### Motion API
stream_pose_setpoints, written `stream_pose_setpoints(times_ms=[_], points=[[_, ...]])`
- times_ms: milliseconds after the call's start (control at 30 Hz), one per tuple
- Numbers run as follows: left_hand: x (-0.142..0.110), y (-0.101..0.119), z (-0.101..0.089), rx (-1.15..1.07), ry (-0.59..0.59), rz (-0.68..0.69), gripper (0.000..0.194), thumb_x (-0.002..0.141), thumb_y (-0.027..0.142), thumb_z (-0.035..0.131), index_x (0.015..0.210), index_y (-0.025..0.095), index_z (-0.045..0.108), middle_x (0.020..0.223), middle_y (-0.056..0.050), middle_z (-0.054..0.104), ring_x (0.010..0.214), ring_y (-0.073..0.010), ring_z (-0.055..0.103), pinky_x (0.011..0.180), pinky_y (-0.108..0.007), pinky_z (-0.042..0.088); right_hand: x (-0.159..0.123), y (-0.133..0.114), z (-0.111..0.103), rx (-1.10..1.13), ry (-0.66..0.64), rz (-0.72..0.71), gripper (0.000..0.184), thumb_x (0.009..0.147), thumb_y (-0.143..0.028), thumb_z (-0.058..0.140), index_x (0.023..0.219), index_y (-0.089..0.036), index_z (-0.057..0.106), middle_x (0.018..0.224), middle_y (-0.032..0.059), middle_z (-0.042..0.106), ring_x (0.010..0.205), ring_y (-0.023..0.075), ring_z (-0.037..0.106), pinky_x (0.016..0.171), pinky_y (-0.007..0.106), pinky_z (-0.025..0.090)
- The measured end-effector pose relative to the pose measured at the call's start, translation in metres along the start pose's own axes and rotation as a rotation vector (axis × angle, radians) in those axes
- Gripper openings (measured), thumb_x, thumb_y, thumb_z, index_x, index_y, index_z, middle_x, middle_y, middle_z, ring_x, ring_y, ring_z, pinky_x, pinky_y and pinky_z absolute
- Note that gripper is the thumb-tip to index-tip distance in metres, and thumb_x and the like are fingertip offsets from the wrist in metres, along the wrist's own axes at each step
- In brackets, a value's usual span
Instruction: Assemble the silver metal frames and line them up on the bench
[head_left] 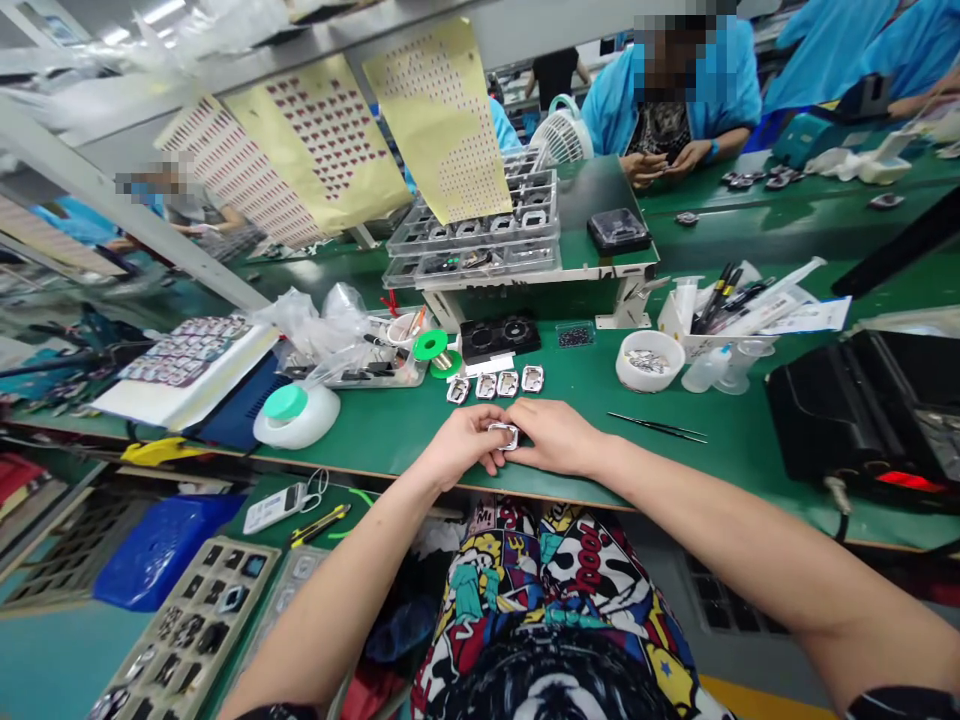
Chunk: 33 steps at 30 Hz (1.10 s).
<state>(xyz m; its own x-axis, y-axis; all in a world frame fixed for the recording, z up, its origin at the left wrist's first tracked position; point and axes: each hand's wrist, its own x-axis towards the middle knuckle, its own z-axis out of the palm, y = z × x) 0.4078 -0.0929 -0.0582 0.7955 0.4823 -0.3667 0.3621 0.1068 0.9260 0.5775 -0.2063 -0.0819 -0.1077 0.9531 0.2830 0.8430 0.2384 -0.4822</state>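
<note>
Both my hands meet at the near edge of the green bench [570, 400]. My left hand [461, 447] and my right hand [556, 438] pinch one small square silver frame part [505, 435] between their fingertips. Just beyond them, several more of the same silver frame parts [496, 384] lie in a short row on the bench. Black tweezers [658, 427] lie on the green surface to the right of my right hand.
A white bowl of small parts [649, 360], a white dispenser with a green cap [297, 414] and a green tape roll [430, 346] stand behind. A black machine [862, 410] fills the right. Stacked clear trays [480, 235] sit on a raised stand. Other people work opposite.
</note>
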Motion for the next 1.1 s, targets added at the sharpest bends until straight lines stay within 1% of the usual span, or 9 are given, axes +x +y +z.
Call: stream_pose_setpoints(times_ms=[133,200,267,333,467,633,733,933,1100], points=[[0.008,0.016,-0.017,0.298,-0.095,0.060,0.025,0.083,0.027,0.072,0.104,0.013,0.074,0.072,-0.003,0.070,0.058,-0.0143,0.065,0.053,-0.024,0.055,-0.002,-0.001,-0.005,0.109,-0.005,-0.009,0.042,0.091,-0.038,0.081,0.125,-0.022,0.061,0.105,0.0048,0.071,0.091,0.0227,0.066,0.076,0.033,0.045],[0.010,0.030,-0.026,0.612,-0.152,0.159,0.022,0.083,0.023,0.069,0.101,0.016,0.078,0.076,-0.003,0.073,0.064,-0.0158,0.067,0.059,-0.024,0.053,-0.002,0.002,-0.006,0.167,-0.017,0.024,0.045,0.089,-0.035,0.080,0.127,-0.024,0.060,0.099,0.0015,0.070,0.083,0.0199,0.064,0.071,0.031,0.044],[0.012,0.044,-0.030,0.969,-0.160,0.282,0.019,0.082,0.019,0.069,0.097,0.018,0.080,0.080,-0.004,0.075,0.072,-0.0192,0.070,0.063,-0.026,0.051,-0.001,0.008,-0.004,0.242,-0.033,0.052,0.033,0.091,-0.033,0.073,0.121,-0.025,0.061,0.091,-0.0013,0.069,0.073,0.0172,0.061,0.066,0.030,0.044],[0.014,0.053,-0.025,1.251,-0.144,0.371,0.017,0.082,0.016,0.067,0.093,0.019,0.080,0.084,-0.007,0.077,0.080,-0.0242,0.073,0.065,-0.029,0.050,0.001,0.015,-0.001,0.303,0.004,0.089,0.016,0.096,-0.030,0.062,0.112,-0.025,0.063,0.086,-0.0017,0.068,0.068,0.0165,0.060,0.064,0.030,0.046],[0.016,0.055,0.000,1.546,-0.188,0.434,0.015,0.085,0.010,0.065,0.090,0.015,0.078,0.080,-0.012,0.076,0.081,-0.0306,0.076,0.063,-0.034,0.054,0.004,0.023,0.002,0.312,0.184,0.205,0.019,0.100,-0.031,0.052,0.110,-0.025,0.067,0.088,0.0024,0.073,0.075,0.0202,0.067,0.069,0.033,0.052],[0.016,0.051,0.021,1.614,-0.215,0.540,0.020,0.093,0.003,0.061,0.090,0.012,0.079,0.078,-0.012,0.075,0.077,-0.0292,0.077,0.064,-0.036,0.058,0.005,0.023,-0.002,0.254,0.130,0.152,0.020,0.096,-0.028,0.053,0.104,-0.025,0.070,0.102,0.0058,0.077,0.089,0.0240,0.071,0.077,0.037,0.055],[0.013,0.051,0.021,1.619,-0.227,0.609,0.021,0.095,0.005,0.060,0.090,0.012,0.079,0.080,-0.013,0.076,0.078,-0.0293,0.078,0.063,-0.037,0.059,0.005,0.023,-0.001,0.202,0.122,0.130,0.021,0.094,-0.026,0.053,0.104,-0.025,0.071,0.105,0.0074,0.077,0.091,0.0254,0.070,0.078,0.038,0.054],[0.003,0.057,0.020,1.638,-0.261,0.557,0.021,0.093,0.002,0.063,0.084,0.012,0.078,0.082,-0.012,0.077,0.083,-0.0307,0.079,0.063,-0.040,0.061,0.005,0.025,0.002,0.144,0.095,0.089,0.025,0.096,-0.027,0.052,0.107,-0.025,0.074,0.106,0.0078,0.077,0.093,0.0263,0.071,0.078,0.039,0.055],[0.002,0.052,0.019,1.624,-0.223,0.666,0.019,0.089,0.002,0.070,0.076,0.013,0.077,0.077,-0.012,0.076,0.078,-0.0280,0.078,0.062,-0.035,0.060,0.004,0.026,0.006,0.096,0.093,0.090,0.027,0.100,-0.028,0.050,0.113,-0.025,0.073,0.109,0.0072,0.076,0.095,0.0264,0.070,0.078,0.039,0.054]])
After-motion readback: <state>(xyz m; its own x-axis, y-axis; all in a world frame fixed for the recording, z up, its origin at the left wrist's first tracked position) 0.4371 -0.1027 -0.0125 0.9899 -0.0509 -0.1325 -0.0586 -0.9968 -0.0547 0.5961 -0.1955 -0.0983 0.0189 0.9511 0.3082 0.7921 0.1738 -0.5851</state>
